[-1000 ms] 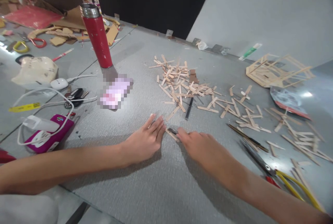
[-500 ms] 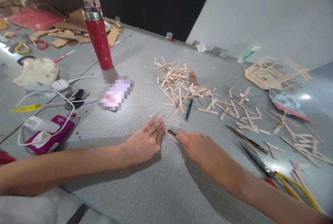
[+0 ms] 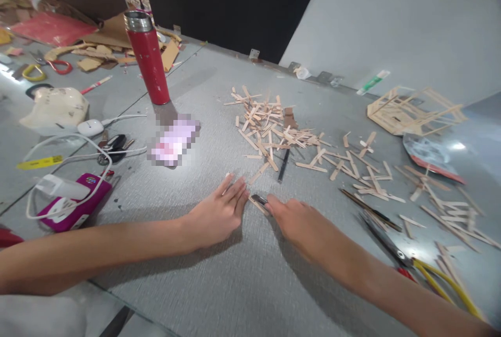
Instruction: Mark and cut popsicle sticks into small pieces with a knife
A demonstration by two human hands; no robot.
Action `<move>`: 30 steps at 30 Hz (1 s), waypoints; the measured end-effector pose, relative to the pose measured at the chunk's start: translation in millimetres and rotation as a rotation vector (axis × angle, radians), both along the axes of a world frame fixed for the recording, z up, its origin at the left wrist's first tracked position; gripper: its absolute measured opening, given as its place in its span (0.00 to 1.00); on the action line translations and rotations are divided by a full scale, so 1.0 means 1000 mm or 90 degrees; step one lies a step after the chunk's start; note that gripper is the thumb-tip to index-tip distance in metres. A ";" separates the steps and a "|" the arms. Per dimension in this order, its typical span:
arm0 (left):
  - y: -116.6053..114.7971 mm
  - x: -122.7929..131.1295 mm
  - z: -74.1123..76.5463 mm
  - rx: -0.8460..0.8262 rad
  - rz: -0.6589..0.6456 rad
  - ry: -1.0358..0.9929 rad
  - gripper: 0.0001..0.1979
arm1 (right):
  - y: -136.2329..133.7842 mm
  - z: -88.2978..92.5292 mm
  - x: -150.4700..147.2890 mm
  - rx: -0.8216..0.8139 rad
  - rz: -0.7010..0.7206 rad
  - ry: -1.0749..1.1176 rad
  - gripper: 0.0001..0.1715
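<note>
My left hand [image 3: 219,211] rests on the grey table, its fingertips together and pressing down one end of a thin wooden stick [image 3: 259,206]. The stick's other end reaches out towards my right hand [image 3: 296,222]. That hand is closed round a craft knife [image 3: 259,199], whose short dark blade lies at the stick just right of my left fingertips. The knife's handle is hidden in my fist. Beyond my hands, a loose heap of wooden sticks [image 3: 270,128] lies with a black pen-like rod [image 3: 284,165] at its near edge.
Yellow-handled shears [image 3: 403,257] lie by my right forearm. A wooden frame model [image 3: 410,112] and a plastic bag [image 3: 426,157] are at the far right. On the left stand a red flask [image 3: 148,63], a phone [image 3: 175,141], keys [image 3: 116,146] and a purple power bank [image 3: 78,204] with white cable.
The blade has shifted very slightly at the stick. Both hands stay almost in place, and the view has moved a little.
</note>
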State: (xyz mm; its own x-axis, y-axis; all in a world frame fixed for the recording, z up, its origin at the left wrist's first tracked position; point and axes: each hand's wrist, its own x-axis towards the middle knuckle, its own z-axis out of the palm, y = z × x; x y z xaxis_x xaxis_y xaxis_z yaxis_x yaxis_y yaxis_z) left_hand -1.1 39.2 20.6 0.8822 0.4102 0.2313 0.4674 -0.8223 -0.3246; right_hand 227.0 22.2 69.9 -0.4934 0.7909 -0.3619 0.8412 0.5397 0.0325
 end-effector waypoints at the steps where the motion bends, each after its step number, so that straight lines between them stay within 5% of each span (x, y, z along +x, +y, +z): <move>1: 0.000 0.000 0.000 0.000 0.000 0.000 0.24 | 0.000 -0.001 0.001 0.008 0.008 0.003 0.17; 14: 0.001 0.001 0.000 0.003 -0.001 0.004 0.24 | 0.005 0.023 -0.024 -0.024 -0.021 -0.133 0.16; 30: 0.006 0.001 -0.010 -0.147 0.013 -0.054 0.24 | 0.026 0.060 -0.049 -0.032 0.153 -0.241 0.18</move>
State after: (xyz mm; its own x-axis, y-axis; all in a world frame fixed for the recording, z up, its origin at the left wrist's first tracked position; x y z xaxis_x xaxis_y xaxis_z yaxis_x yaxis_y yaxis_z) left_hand -0.5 45.6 10.9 0.8547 0.4785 0.2014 0.5023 -0.8602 -0.0878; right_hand 177.7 47.8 129.6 -0.4859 0.6475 -0.5870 0.6259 0.7266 0.2835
